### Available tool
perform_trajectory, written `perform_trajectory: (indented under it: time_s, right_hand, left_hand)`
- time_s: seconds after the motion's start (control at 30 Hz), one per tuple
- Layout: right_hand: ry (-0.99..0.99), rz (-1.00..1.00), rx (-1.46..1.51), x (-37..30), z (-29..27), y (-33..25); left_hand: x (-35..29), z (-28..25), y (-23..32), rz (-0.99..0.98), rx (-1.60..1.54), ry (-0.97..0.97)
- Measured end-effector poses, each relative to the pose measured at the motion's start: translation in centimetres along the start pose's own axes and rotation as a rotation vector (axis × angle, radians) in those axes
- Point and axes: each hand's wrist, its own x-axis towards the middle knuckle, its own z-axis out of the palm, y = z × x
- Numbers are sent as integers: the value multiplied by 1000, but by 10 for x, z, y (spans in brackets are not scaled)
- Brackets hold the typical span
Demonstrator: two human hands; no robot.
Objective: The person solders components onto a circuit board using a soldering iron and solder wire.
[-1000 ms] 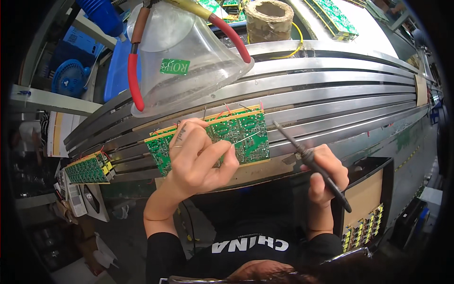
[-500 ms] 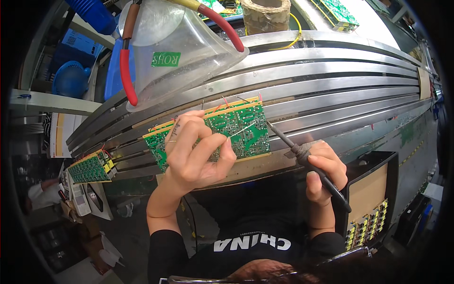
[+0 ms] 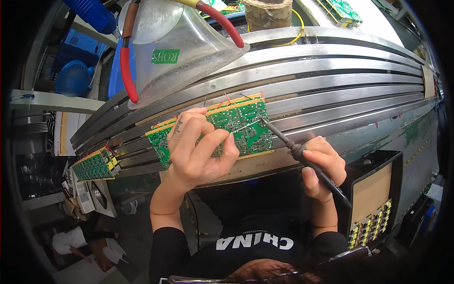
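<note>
Metal rails (image 3: 340, 80) stretch across a workshop bench, with a clear plastic hood (image 3: 189, 71) at upper left of the frame and a brown tube (image 3: 268, 16) at top center. A green circuit board (image 3: 257, 139) lies on the rails at the center of the frame, partly covered by a worker's left hand (image 3: 196, 154), its thumb and forefinger pinched on a thin silver wire (image 3: 243, 128). The right hand (image 3: 325, 165), right of center, is closed around a black soldering iron (image 3: 295, 149), its tip at the wire's end over the board's upper right; actual contact cannot be told. Another board (image 3: 92, 166) sits at left; a black box (image 3: 397, 189) stands at lower right.
</note>
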Motion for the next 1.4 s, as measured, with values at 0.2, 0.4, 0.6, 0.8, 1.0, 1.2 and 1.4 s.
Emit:
perform_trajectory:
  time_s: [0.2,0.4,0.6,0.8,1.0,1.2,1.4]
  right_hand:
    - [-8,-18,-29,-1,2,-3]
    - [-29,-44,-82,0,3,-5]
    - [-30,-40,-106,1,2,-9]
    - [-50,-15,-98,1,-4,-11]
    - [79,-235,-314,40,-23,2]
    - [91,-519,-610,165,-3,60]
    - [-11,-102,-454,146,-12,39]
  left_hand:
    - [0,4,-3,40,30,29]
    - [2,3,-1,75,76,11]
    - [-1,-13,2,103,219,-43]
    - [-5,-21,10,-39,153,-42]
    - [2,-11,2,16,186,10]
    - [4,1,1,32,90,38]
    - [3,6,0,45,84,34]
